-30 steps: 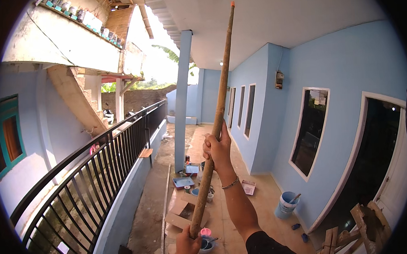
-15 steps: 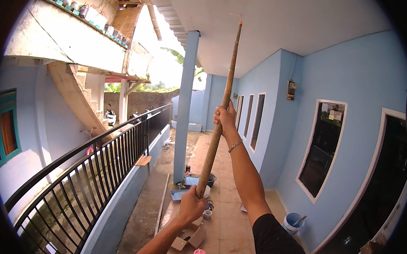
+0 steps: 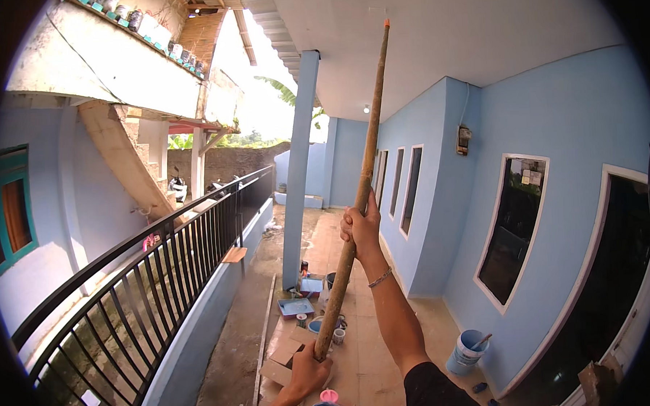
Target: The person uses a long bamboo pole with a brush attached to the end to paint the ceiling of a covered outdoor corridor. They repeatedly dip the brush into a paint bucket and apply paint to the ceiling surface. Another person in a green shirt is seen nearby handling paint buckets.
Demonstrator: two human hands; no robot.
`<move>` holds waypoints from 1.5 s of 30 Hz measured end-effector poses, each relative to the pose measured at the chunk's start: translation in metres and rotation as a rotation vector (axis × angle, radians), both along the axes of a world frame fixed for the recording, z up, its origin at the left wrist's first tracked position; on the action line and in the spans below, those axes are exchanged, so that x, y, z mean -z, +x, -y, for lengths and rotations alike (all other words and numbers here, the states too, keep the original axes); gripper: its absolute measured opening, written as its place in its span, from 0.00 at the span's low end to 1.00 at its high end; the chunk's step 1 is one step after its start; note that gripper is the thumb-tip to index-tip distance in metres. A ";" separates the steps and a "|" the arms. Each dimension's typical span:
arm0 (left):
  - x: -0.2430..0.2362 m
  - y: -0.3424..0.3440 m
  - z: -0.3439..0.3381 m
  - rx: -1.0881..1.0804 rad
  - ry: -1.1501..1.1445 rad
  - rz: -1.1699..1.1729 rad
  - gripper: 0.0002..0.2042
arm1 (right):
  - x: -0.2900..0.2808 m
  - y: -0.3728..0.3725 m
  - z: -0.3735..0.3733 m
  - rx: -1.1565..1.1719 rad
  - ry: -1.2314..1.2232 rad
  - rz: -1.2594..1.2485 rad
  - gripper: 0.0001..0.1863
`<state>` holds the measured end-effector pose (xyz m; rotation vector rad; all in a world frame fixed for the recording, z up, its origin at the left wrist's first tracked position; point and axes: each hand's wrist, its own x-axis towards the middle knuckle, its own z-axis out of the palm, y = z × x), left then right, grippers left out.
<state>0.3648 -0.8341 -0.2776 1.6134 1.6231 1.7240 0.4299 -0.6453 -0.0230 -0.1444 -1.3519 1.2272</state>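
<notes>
The bamboo pole (image 3: 375,121) runs on a long diagonal through the middle of the frame, from its thick lower end at lower centre to its thin orange tip (image 3: 386,24) at upper centre, leaning slightly right. The right hand (image 3: 362,227) is closed around the shaft near the frame's centre and is nearer the tip; the left hand (image 3: 310,370) is wrapped around the thick end at lower centre. Most of the pole extends upward from the right grip, toward the pale ceiling (image 3: 477,22); whether the tip touches it, I cannot tell. Compared with half a second ago, the tip sits slightly higher in the frame, while both hands sit lower, the left hand most clearly, baring more of the shaft above the right grip.
</notes>
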 end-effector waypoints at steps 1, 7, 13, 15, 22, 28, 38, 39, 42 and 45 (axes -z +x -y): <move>0.013 -0.002 0.021 -0.001 -0.015 0.000 0.14 | 0.010 0.000 0.026 0.005 -0.006 0.003 0.45; 0.080 -0.016 0.157 -0.098 -0.022 -0.086 0.15 | 0.066 -0.009 0.177 0.011 -0.002 -0.006 0.45; 0.112 -0.014 0.263 -0.047 -0.107 0.056 0.08 | 0.108 -0.010 0.279 -0.034 -0.020 -0.021 0.45; 0.113 -0.014 0.277 -0.046 -0.122 0.071 0.08 | 0.116 -0.011 0.297 -0.027 -0.054 -0.029 0.44; 0.084 -0.021 0.254 -0.023 -0.020 0.050 0.09 | 0.089 -0.017 0.268 0.029 -0.044 -0.020 0.44; 0.042 -0.022 0.163 -0.013 -0.089 0.069 0.13 | 0.044 -0.020 0.167 0.036 -0.021 -0.032 0.40; -0.054 -0.034 -0.097 0.002 0.013 -0.020 0.15 | -0.038 -0.027 -0.119 -0.015 0.034 -0.045 0.39; -0.065 -0.035 -0.124 -0.008 0.030 -0.035 0.16 | -0.048 -0.030 -0.150 -0.027 0.035 -0.049 0.39; -0.099 -0.043 -0.201 0.012 0.031 -0.035 0.17 | -0.075 -0.040 -0.239 -0.047 0.034 -0.051 0.34; -0.137 -0.051 -0.272 0.015 0.051 -0.048 0.16 | -0.109 -0.048 -0.317 -0.049 0.026 -0.061 0.27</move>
